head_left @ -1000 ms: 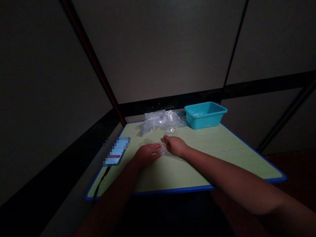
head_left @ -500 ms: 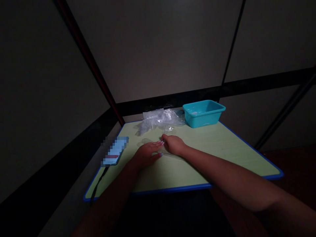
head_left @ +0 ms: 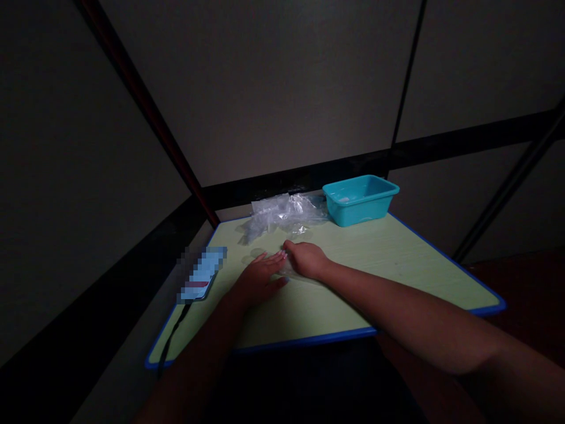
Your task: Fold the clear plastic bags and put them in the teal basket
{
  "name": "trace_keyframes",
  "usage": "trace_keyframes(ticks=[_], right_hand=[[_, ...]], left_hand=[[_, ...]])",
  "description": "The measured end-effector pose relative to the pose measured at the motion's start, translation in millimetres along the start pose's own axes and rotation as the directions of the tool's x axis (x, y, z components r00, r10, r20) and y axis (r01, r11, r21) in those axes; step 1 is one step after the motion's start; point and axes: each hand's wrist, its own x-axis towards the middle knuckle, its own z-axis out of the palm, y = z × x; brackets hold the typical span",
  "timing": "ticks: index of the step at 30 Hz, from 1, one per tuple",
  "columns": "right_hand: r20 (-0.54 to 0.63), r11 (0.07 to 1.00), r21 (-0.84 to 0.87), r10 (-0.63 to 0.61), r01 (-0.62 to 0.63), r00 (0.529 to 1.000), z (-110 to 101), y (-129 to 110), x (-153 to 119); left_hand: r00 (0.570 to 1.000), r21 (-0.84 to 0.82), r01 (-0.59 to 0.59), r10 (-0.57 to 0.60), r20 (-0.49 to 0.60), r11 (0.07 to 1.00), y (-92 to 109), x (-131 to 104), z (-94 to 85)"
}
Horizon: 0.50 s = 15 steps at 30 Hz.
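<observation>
A clear plastic bag [head_left: 289, 270] lies on the pale green table, partly hidden under both hands. My left hand [head_left: 261, 279] rests flat over its left part, fingers stretched out and pointing right. My right hand [head_left: 308, 259] has its fingers curled in around the bag's upper edge, close to my left fingertips. Just beyond the hands lies a heap of crumpled clear plastic bags [head_left: 282, 217]. What the bag under my hands contains, if anything, cannot be made out.
A turquoise plastic basket [head_left: 362, 206] stands at the back right, beside the heap. At the left edge lies a phone [head_left: 203, 274], its screen blurred, with a dark strap [head_left: 173, 333] hanging over the rim. The table [head_left: 419, 282] has a blue edge and meets walls behind and left.
The whole view has shifted slightly. Both hands stay on the plastic bag in nearly the same pose, with the left fingers a little more spread.
</observation>
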Motion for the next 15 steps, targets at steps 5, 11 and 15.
trace_keyframes(ticks=[5, 11, 15], right_hand=[[0.000, 1.000, 0.010, 0.003, -0.003, 1.000, -0.1, -0.9, -0.3], [-0.009, 0.999, -0.029, 0.013, -0.013, 1.000, -0.8, 2.8, 0.5], [-0.019, 0.998, -0.030, 0.045, -0.046, 0.999, -7.6, 13.8, 0.0]], left_hand=[[1.000, -0.001, 0.006, -0.006, 0.011, 1.000, -1.9, -0.9, 1.8], [0.999, -0.009, 0.013, -0.012, 0.031, 1.000, -0.6, -0.8, 0.0], [0.999, -0.007, 0.015, -0.015, 0.042, 1.000, -2.4, -0.5, 0.4]])
